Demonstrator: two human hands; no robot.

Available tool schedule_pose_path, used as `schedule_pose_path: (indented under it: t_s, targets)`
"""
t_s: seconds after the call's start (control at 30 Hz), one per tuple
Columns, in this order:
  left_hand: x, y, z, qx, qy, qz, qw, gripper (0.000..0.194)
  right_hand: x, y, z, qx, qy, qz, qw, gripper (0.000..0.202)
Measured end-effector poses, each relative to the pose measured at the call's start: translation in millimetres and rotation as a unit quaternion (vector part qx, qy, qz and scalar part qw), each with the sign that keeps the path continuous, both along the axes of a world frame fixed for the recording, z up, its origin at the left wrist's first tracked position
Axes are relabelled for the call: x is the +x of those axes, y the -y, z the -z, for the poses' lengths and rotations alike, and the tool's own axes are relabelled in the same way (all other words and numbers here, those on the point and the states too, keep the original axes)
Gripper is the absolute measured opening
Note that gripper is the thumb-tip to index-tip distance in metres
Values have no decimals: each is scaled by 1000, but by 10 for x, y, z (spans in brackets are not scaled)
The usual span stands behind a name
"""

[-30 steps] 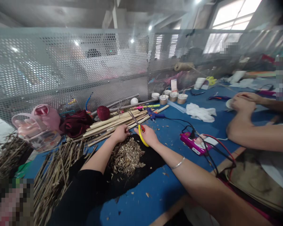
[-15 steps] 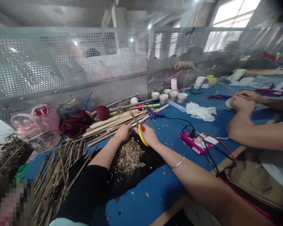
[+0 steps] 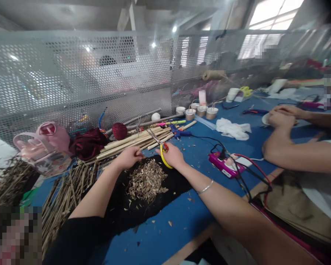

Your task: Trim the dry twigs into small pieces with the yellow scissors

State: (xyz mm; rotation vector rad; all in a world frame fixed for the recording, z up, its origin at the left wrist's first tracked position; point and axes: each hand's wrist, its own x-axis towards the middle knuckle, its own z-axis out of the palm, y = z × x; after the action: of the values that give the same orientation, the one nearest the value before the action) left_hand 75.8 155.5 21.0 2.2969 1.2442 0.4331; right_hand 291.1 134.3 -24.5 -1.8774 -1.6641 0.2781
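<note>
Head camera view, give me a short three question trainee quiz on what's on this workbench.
1. True or false: the right hand holds yellow-handled scissors.
2. What lies on the black cloth below both hands? A) chopped dry bits B) coins C) nails
3. Which hand, the left hand or the right, is nearer the pink power strip?

Key: 1 true; 2 A, the heap of chopped bits; 3 right.

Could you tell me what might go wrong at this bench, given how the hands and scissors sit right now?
The left hand sits close to the blades of the yellow-handled scissors in the right hand, so a fingertip could get nicked. The pile of cut chips lies loose on the black cloth; an arm sweep might scatter it. The black cable trails near the right arm and could snag.
</note>
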Motion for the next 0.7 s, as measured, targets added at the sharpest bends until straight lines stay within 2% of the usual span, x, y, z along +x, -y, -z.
schedule_pose_path:
  t_s: [0.1,0.17,0.27,0.37,0.7]
  targets:
    - [-341,170,60,78,-101,-111,986,15,87,-28,4,0,56,3,998,15]
    - [-492,298,157,74,-155,-146,974,13,138,-43,25,-27,88,-25,995,15]
    - [-577,455,282,73,-175,-180,965,12,164,-44,57,-47,95,-53,993,15]
    - [-564,520,324,74,-161,-190,966,11,143,-21,60,-46,97,-71,992,15]
    - [-537,576,307,108,-151,-183,965,10,124,60,6,-36,102,-126,986,18]
